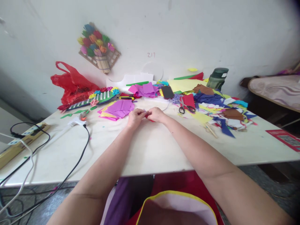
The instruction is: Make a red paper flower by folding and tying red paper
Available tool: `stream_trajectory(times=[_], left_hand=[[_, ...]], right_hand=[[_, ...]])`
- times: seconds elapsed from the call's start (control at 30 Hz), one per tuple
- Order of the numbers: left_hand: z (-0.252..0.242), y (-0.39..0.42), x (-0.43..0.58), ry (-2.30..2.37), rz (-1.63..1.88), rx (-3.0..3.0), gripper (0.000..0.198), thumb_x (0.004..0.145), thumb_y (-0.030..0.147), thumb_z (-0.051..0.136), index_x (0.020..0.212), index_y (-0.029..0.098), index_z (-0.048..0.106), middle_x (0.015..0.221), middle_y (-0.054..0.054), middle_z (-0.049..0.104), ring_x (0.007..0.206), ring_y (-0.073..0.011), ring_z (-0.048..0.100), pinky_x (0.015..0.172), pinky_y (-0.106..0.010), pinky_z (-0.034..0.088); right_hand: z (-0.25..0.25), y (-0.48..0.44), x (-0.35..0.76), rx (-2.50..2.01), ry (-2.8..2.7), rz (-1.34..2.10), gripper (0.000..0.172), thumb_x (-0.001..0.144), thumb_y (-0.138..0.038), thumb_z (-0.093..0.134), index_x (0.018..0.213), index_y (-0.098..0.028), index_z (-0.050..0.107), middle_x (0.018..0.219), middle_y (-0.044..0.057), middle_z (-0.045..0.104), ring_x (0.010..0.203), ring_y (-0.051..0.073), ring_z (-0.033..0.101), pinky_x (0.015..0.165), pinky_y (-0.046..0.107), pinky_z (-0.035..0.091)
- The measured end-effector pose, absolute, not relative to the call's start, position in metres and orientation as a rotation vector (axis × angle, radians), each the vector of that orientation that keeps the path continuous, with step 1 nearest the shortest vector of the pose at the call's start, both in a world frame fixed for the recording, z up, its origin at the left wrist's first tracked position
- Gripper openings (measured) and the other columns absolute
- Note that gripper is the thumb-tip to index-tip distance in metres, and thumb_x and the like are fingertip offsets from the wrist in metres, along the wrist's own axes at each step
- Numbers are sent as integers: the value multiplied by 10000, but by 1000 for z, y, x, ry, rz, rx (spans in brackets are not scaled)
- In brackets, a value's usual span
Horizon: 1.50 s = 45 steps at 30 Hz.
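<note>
purple paper sheets (122, 107) lie just left of the grip, perhaps for reach; left hand (136, 118) and right hand (156, 114) pinch red paper (151, 120) between them, seemingly to steady it; scissors (184, 105) lie to their right

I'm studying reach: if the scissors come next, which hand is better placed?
Probably the right hand: the scissors lie on its side, farther from the left hand. Both seem to pinch the red piece, so the right would likely let go first.
</note>
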<state>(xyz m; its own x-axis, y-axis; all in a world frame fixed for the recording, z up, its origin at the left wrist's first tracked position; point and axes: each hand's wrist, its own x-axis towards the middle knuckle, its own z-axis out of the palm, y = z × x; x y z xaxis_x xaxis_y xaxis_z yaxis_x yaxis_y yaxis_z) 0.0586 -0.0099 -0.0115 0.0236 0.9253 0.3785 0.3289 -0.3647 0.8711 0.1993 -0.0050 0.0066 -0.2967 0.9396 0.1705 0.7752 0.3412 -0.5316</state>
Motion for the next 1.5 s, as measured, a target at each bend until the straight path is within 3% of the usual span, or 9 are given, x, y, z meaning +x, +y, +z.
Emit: stream_trajectory(times=[0.37, 0.77, 1.07, 1.37, 1.5], left_hand=[[-8, -10, 58, 1180, 1334, 1641, 319, 666, 432, 629, 550, 144, 553, 484, 8, 521, 441, -81, 446, 466, -217, 351], [-12, -6, 59, 1132, 1356, 1506, 320, 640, 441, 649, 595, 141, 549, 503, 9, 538, 480, -99, 519, 515, -224, 424], [-16, -3, 58, 1094, 1346, 1471, 339, 639, 461, 654, 612, 140, 549, 525, 9, 543, 488, -91, 521, 502, -208, 413], [-19, -2, 57, 997, 1348, 1442, 349, 644, 471, 653, 650, 133, 567, 530, 18, 524, 491, -74, 486, 518, -204, 398], [-18, -2, 56, 1006, 1347, 1415, 355, 643, 475, 655, 678, 128, 585, 563, 1, 551, 512, -85, 509, 534, -215, 410]], right_hand=[[5, -4, 198, -1512, -2183, 478, 206, 645, -218, 550, 749, -153, 716, 610, 33, 643, 569, 135, 553, 520, 216, 359], [20, -18, 198, -1609, -2491, 121, 245, 762, -311, 494, 907, -308, 691, 978, 38, 645, 890, 205, 584, 677, 262, 412], [22, -16, 201, -1541, -2594, 160, 249, 793, -291, 509, 977, -249, 672, 936, 52, 657, 850, 184, 584, 655, 234, 381], [9, -5, 198, -1378, -2401, 190, 226, 786, -266, 524, 799, -170, 728, 812, 67, 657, 755, 151, 578, 665, 218, 383], [2, -2, 197, -1338, -2286, 212, 179, 715, -181, 577, 822, -160, 719, 807, 57, 659, 699, 136, 566, 622, 215, 376]])
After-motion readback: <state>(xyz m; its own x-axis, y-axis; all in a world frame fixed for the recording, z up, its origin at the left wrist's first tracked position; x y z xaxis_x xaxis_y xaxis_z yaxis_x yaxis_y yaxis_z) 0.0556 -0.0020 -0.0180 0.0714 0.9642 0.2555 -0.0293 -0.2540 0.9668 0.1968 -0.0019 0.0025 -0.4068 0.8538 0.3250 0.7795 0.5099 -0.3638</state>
